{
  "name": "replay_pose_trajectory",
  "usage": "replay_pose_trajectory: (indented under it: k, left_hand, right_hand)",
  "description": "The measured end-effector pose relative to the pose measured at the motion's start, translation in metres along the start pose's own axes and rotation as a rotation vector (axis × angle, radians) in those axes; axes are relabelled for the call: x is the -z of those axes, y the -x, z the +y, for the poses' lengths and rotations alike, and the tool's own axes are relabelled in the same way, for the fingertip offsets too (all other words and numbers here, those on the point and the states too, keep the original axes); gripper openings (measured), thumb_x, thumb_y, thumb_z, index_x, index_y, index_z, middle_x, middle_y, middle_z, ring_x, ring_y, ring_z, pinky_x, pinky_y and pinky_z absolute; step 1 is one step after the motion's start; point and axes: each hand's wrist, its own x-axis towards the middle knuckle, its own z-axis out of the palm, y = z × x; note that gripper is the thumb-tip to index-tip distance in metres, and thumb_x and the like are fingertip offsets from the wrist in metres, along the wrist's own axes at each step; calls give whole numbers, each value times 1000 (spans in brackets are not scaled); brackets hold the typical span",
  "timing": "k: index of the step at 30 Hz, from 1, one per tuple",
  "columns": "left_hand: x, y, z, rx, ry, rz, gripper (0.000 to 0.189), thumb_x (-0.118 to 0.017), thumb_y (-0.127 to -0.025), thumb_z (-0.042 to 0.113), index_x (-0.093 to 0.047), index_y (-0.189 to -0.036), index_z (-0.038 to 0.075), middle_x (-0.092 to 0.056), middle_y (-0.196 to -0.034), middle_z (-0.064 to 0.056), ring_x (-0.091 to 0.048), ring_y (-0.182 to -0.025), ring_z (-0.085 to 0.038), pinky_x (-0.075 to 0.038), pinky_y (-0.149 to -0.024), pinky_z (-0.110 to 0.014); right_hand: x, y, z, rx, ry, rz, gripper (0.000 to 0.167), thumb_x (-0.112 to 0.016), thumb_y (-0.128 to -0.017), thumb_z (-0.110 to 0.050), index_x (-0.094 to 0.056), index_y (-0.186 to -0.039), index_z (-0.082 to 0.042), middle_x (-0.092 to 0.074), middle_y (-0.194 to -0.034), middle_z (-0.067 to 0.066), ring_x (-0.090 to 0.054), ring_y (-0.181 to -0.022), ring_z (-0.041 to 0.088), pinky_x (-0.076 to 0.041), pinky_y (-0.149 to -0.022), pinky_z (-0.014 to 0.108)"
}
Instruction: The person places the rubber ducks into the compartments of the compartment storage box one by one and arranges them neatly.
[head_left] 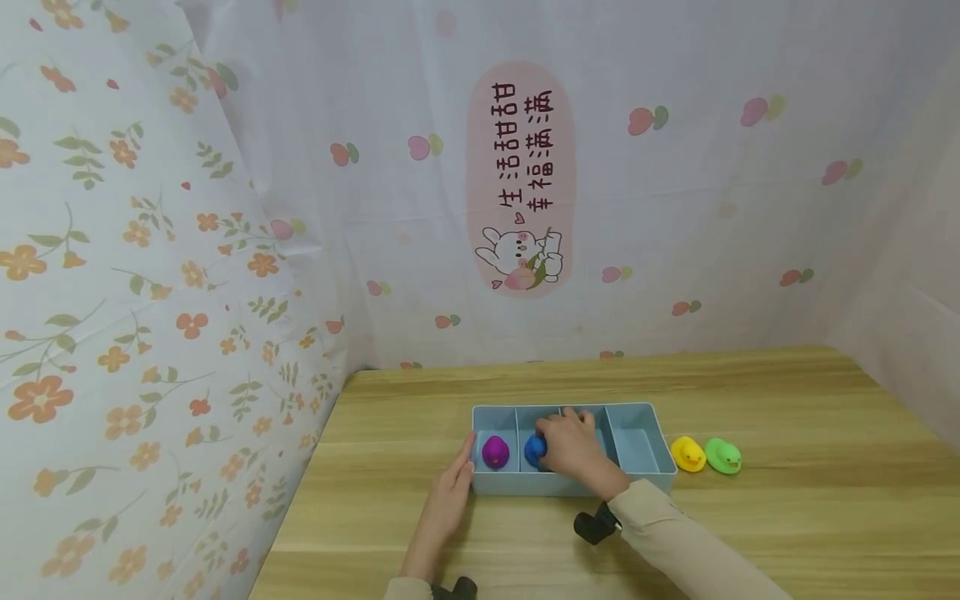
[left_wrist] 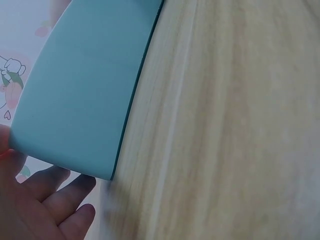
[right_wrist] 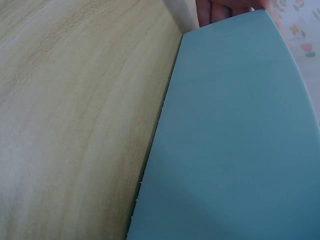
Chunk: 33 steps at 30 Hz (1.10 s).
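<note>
A long grey-blue box (head_left: pixel 572 485) with several compartments stands on the wooden table. At its left end, my left hand (head_left: pixel 447 497) lies along the outer wall, fingers loosely straight and touching it; the left wrist view shows these fingertips (left_wrist: pixel 86 184) at the end wall. My right hand (head_left: pixel 573 450) reaches into the second compartment from the left and holds a blue toy duck (head_left: pixel 534 450), partly hidden by the fingers. In the leftmost compartment sits a purple toy duck (head_left: pixel 495 452). The right wrist view mostly shows the box's front wall (right_wrist: pixel 235 125).
Just right of the box, a yellow toy duck (head_left: pixel 687 454) and a green toy duck (head_left: pixel 723 456) sit side by side on the table (head_left: pixel 825 517). Printed cloth (head_left: pixel 675 208) hangs behind the table and along its sides.
</note>
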Motion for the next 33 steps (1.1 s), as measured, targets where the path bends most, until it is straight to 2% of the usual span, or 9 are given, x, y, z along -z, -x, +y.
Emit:
replay_pose_trajectory:
  k: [8, 18, 33]
  left_hand:
    - [-1, 2, 1, 26, 5, -9, 46, -32, -104, 20, -32, -150, 19, -32, -153, -10, -33, -139, -35, -26, -114, -56]
    - [-1, 1, -1, 6, -5, 13, 45, -33, -104, 19, -34, -149, 18, -34, -152, -11, -35, -138, -35, -27, -113, -55]
    - [-1, 0, -3, -7, -11, 5, 45, -32, -105, 18, -33, -150, 18, -34, -152, -10, -34, -138, -36, -27, -113, -56]
  right_hand:
    - [7, 3, -4, -4, 38, -45, 28, -87, -65, -20, -66, -82, -17, -68, -87, 1, -49, -83, 23, -35, -76, 49]
    - [14, 5, -6, -5, 51, -37, 32, -89, -64, -26, -65, -83, -17, -67, -88, 1, -51, -87, 23, -36, -79, 53]
    - [20, 7, -4, -5, -22, -37, 32, -88, -64, -25, -69, -87, -16, -68, -90, 1, -55, -90, 26, -36, -84, 58]
